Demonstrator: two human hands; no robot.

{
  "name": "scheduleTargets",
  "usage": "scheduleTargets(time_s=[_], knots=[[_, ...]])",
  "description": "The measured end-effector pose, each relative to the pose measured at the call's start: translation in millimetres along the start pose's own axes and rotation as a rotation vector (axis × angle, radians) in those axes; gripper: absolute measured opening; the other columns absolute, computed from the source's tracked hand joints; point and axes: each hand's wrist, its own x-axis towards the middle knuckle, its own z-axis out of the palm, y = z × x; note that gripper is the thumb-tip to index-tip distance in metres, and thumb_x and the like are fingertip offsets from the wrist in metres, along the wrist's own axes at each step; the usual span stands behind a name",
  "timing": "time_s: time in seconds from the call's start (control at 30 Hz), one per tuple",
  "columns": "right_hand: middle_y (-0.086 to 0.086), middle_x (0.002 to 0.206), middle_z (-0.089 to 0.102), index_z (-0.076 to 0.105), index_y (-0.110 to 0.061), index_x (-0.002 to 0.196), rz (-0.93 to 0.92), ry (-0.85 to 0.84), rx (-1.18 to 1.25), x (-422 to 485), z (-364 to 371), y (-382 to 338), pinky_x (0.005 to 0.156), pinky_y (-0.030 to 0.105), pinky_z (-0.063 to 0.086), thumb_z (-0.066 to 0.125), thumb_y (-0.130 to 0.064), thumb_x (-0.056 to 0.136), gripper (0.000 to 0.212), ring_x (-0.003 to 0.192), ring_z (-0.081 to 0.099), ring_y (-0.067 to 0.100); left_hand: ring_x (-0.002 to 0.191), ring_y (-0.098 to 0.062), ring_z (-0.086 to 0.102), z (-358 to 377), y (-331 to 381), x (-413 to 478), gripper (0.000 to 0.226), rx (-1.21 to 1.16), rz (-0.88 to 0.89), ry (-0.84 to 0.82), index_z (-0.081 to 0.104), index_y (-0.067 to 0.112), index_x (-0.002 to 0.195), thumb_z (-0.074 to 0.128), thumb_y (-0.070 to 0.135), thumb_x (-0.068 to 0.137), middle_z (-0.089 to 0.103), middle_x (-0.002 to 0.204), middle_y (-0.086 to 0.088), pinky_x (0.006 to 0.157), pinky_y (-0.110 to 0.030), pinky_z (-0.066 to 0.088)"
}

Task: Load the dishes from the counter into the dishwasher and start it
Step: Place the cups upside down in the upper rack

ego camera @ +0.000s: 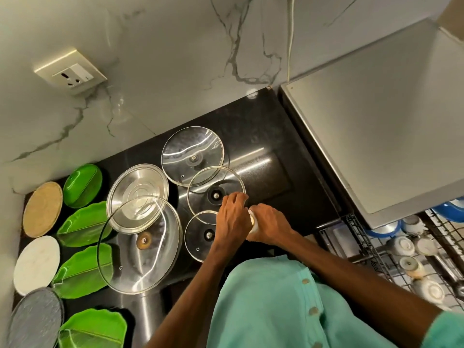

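Several lids lie on the black counter (266,156): a glass lid at the back (180,151), a middle glass lid (208,182), a small glass lid (198,237), a large glass lid (130,262) and a steel lid (135,182). My left hand (231,217) has its fingers curled over the right rim of the middle glass lid. Just to its right, my right hand (271,224) grips a small white cup (253,222); the two hands hide most of it. The dishwasher's pulled-out rack (364,244) at the right holds several upturned cups.
Green leaf-shaped plates (82,222) and a green bowl (82,184) fill the counter's left side, beside round wooden (42,209), white (37,264) and grey (35,320) discs. A grey appliance top (376,121) stands above the rack. A wall socket (71,72) sits on the marble backsplash.
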Motion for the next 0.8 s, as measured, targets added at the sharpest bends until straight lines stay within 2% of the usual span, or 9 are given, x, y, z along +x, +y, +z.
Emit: scheduleTargets(time_s=[0.13, 0.27, 0.37, 0.43, 0.53, 0.6, 0.73, 0.8], knots=[[-0.009, 0.099, 0.060, 0.058, -0.031, 0.104, 0.093, 0.063, 0.015, -18, -11, 22, 0.072, 0.029, 0.051, 0.074, -0.064, 0.055, 0.061, 0.090, 0.063, 0.013, 0.106, -0.022, 0.059, 1, 17, 4, 0.032, -0.063, 0.049, 0.044, 0.060, 0.011, 0.124, 0.064, 0.014, 0.092, 0.066, 0.113, -0.004, 0.084, -0.033, 0.051], [-0.011, 0.099, 0.060, 0.059, -0.033, 0.107, 0.201, 0.154, 0.110, -54, -37, 62, 0.074, 0.030, 0.053, 0.079, -0.059, 0.052, 0.064, 0.090, 0.062, 0.011, 0.103, -0.015, 0.057, 11, 48, 20, 0.025, -0.138, 0.100, 0.020, 0.056, 0.020, 0.121, 0.055, 0.026, 0.097, 0.064, 0.106, 0.005, 0.086, -0.033, 0.050], [-0.013, 0.102, 0.064, 0.059, -0.034, 0.112, 0.286, 0.319, 0.246, -89, -54, 101, 0.077, 0.033, 0.057, 0.079, -0.060, 0.054, 0.066, 0.092, 0.064, 0.008, 0.092, -0.013, 0.057, 23, 86, 34, 0.009, -0.062, 0.231, -0.075, 0.056, 0.027, 0.104, 0.049, 0.031, 0.099, 0.062, 0.099, 0.007, 0.078, -0.034, 0.051], [-0.013, 0.101, 0.065, 0.059, -0.034, 0.111, 0.338, 0.439, 0.317, -115, -60, 125, 0.078, 0.034, 0.057, 0.077, -0.060, 0.057, 0.063, 0.092, 0.064, 0.007, 0.092, -0.013, 0.057, 33, 117, 39, 0.012, -0.012, 0.312, -0.153, 0.057, 0.027, 0.100, 0.046, 0.031, 0.100, 0.062, 0.097, 0.009, 0.076, -0.034, 0.051], [-0.009, 0.106, 0.065, 0.057, -0.031, 0.114, 0.418, 0.606, 0.370, -145, -67, 153, 0.083, 0.036, 0.054, 0.079, -0.055, 0.062, 0.061, 0.097, 0.062, 0.010, 0.101, -0.016, 0.058, 48, 157, 41, 0.018, 0.006, 0.388, -0.246, 0.059, 0.026, 0.105, 0.043, 0.032, 0.101, 0.064, 0.105, 0.007, 0.082, -0.036, 0.052], [-0.007, 0.109, 0.064, 0.056, -0.028, 0.118, 0.547, 0.705, 0.429, -182, -72, 189, 0.086, 0.035, 0.053, 0.081, -0.055, 0.063, 0.066, 0.099, 0.061, 0.011, 0.109, -0.019, 0.059, 68, 210, 36, 0.020, 0.039, 0.500, -0.311, 0.060, 0.025, 0.111, 0.046, 0.031, 0.099, 0.065, 0.112, 0.004, 0.087, -0.040, 0.053], [-0.001, 0.108, 0.065, 0.055, -0.025, 0.117, 0.678, 0.769, 0.493, -222, -73, 239, 0.087, 0.041, 0.056, 0.080, -0.059, 0.057, 0.074, 0.102, 0.064, 0.019, 0.111, -0.025, 0.060, 101, 269, 23, 0.021, 0.096, 0.601, -0.405, 0.058, 0.021, 0.117, 0.052, 0.022, 0.097, 0.065, 0.115, -0.002, 0.089, -0.044, 0.054], [-0.004, 0.108, 0.066, 0.055, -0.027, 0.118, 0.724, 0.803, 0.541, -251, -67, 274, 0.085, 0.041, 0.056, 0.079, -0.059, 0.056, 0.074, 0.100, 0.065, 0.018, 0.112, -0.026, 0.061, 129, 304, 9, 0.026, 0.148, 0.647, -0.480, 0.057, 0.022, 0.122, 0.053, 0.021, 0.096, 0.064, 0.118, -0.002, 0.091, -0.044, 0.055]])
